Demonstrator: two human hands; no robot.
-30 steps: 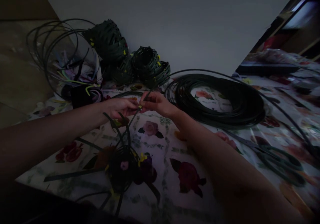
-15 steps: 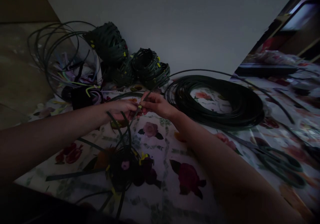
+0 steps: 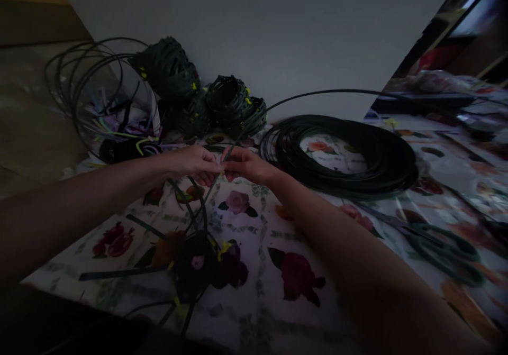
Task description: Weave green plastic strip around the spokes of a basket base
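Fingertip to fingertip, my left hand (image 3: pixel 196 163) and my right hand (image 3: pixel 249 165) pinch a long dark green plastic strip (image 3: pixel 317 91). A small yellow bit shows between the fingertips, mostly covered by them. From my hands the strip arcs away to the upper right; its other side runs down toward a small woven piece (image 3: pixel 190 278). That piece lies on the flowered cloth below my hands, with several strip ends sticking out and yellow ties at its edges. The light is dim, so finger details are hard to see.
A large coil of dark strip (image 3: pixel 349 183) lies right of my hands. Scissors with green handles (image 3: pixel 448 257) rest farther right. Several woven baskets (image 3: pixel 228 101) stand against the pale wall. At left are looped strips (image 3: pixel 73 74) and a heap of coloured scraps (image 3: pixel 119 117).
The strip's free part has swung up and out to the right. My left hand has turned slightly, and its fingers have come nearer to the right hand's. The camera view has shifted a little.
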